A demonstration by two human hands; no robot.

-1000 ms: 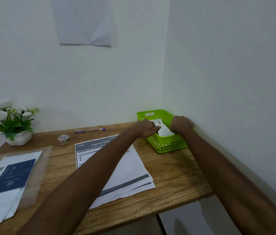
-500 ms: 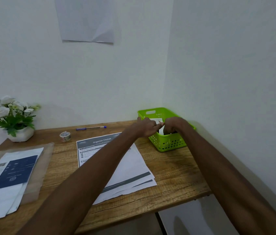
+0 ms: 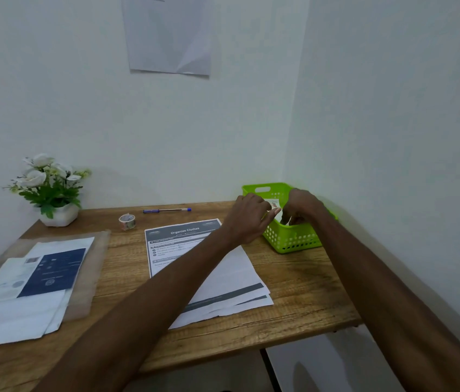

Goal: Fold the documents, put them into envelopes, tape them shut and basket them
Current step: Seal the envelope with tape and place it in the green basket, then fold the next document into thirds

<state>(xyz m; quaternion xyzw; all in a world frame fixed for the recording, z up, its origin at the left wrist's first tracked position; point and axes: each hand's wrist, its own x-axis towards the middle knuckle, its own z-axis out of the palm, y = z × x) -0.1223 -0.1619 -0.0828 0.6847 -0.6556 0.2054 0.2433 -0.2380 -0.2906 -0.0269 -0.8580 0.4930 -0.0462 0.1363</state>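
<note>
Far to the left of the left hand, at the back corner of the brown wood-grain tabletop (image 3: pixel 294 281), stands a small white pot of white artificial flowers with green leaves (image 3: pixel 50 188). In front of it lies a clear plastic sleeve (image 3: pixel 93 267) under a loose pile of white envelopes and a dark blue printed sheet (image 3: pixel 31 284). Nearer the hand, a small roll of patterned tape (image 3: pixel 127 221) sits upright, and behind it a blue-capped pen (image 3: pixel 166 210) lies along the wall. Under the left forearm is a fanned stack of white printed documents, the top one headed "Organize Clothes" (image 3: pixel 223 275).

The left hand (image 3: pixel 248 219) hovers at the near-left rim of a bright green perforated plastic basket (image 3: pixel 294 239), its fingers extended toward the basket's inside, not curled round anything visible. Between the two hands, inside the basket, a white envelope with a small red mark (image 3: pixel 274 205) shows. The right hand (image 3: pixel 299 207) reaches down into the basket from its right side, fingers curled downward at the envelope's edge; whether they pinch it cannot be told. High on the wall above, a creased white sheet of paper (image 3: pixel 166 35) hangs.
</note>
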